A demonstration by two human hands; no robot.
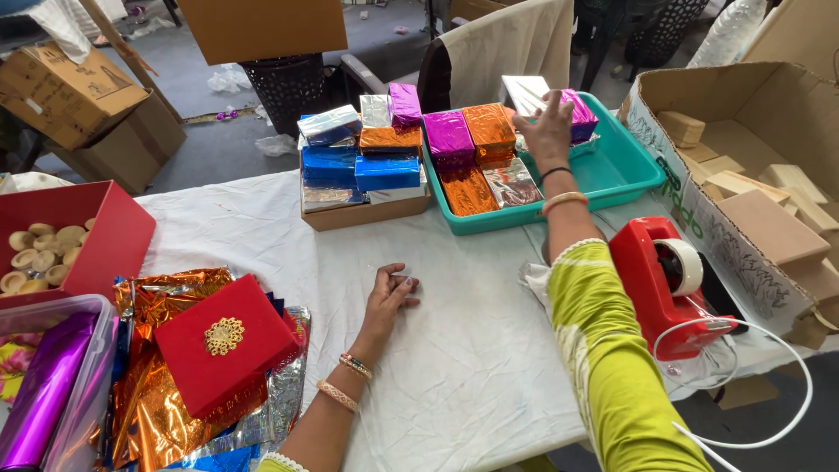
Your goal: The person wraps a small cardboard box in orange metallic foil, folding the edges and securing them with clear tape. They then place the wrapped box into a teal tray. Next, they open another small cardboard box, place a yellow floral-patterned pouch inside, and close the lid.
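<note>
While right hand point(547, 122) holds silver packet point(526, 92), teal tray point(622, 170) carries foil-wrapped boxes point(468, 149).

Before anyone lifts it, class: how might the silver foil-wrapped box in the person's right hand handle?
The silver box looks stiff and flat-sided, so unlikely to roll. Its shiny foil is probably slippery; the right hand grips an edge. It seems light.

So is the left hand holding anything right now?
No, the left hand lies flat and empty on the white tablecloth, while the right hand reaches to the wrapped boxes in the green tray.
</note>
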